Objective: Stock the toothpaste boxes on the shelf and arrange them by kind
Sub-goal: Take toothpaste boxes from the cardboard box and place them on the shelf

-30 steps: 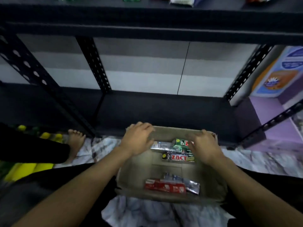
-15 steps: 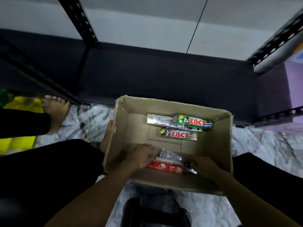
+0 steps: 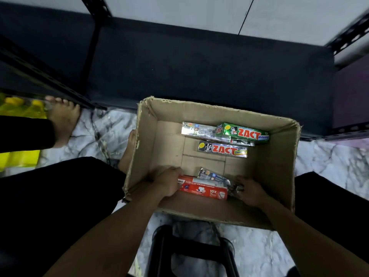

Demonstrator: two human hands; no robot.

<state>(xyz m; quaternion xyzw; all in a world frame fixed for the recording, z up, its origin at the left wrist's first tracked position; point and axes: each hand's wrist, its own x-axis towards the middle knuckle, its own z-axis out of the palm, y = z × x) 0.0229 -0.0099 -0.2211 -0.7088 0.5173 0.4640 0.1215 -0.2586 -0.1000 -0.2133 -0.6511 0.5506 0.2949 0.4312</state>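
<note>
An open cardboard carton (image 3: 277, 172) stands on the floor in front of the dark bottom shelf (image 3: 199, 68). Inside lie a green ZACT box (image 3: 243, 133), a silver box (image 3: 199, 130) beside it, a black-and-silver ZACT box (image 3: 222, 149), a red box (image 3: 203, 189) and a small silver box (image 3: 214, 177) at the near side. My left hand (image 3: 168, 183) grips the left end of the red box. My right hand (image 3: 249, 191) reaches to the right end of the small silver box, fingers curled at it; the grip itself is hidden.
A black stool frame (image 3: 191, 252) sits below the carton. Bare feet (image 3: 63, 116) and black trouser legs are at the left on the marble floor (image 3: 329, 166). Yellow items (image 3: 18, 156) lie far left. Perforated shelf uprights (image 3: 93, 9) rise at back.
The view tipped down from the shelf to the carton. Both hands left the carton's far rim and went down inside to the boxes at its near side.
</note>
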